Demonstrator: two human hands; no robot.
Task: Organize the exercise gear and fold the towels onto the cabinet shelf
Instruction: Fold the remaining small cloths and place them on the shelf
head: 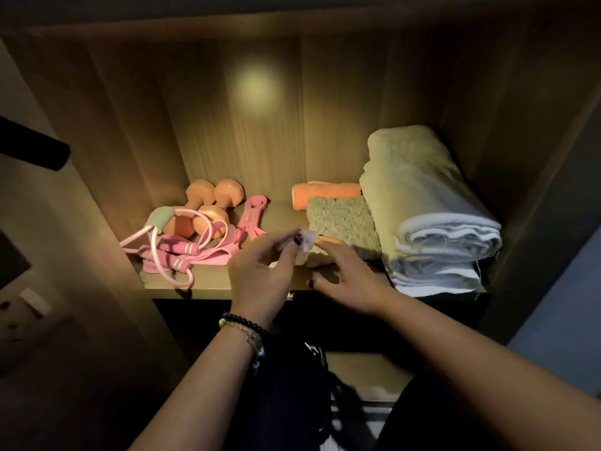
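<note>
On the wooden cabinet shelf [208, 283], two orange dumbbells [201, 206] lie at the back left beside a pink hand gripper [252, 219]. Pink resistance bands and a jump rope [175, 252] are tangled in front of them. My left hand [260, 268] pinches a small white tag [305, 244] on a small pale towel [320, 258] at the shelf front. My right hand [344, 278] rests on that towel with its fingers spread. Behind it lie a grey-green towel [341, 222] and an orange rolled towel [325, 194]. A large folded white towel [429, 219] fills the right side.
The cabinet's side walls and back panel [247, 125] close in the shelf. A dark bar [32, 148] sticks in from the left outside the cabinet. A wall socket [19, 317] sits low on the left. Below the shelf front is a dark opening.
</note>
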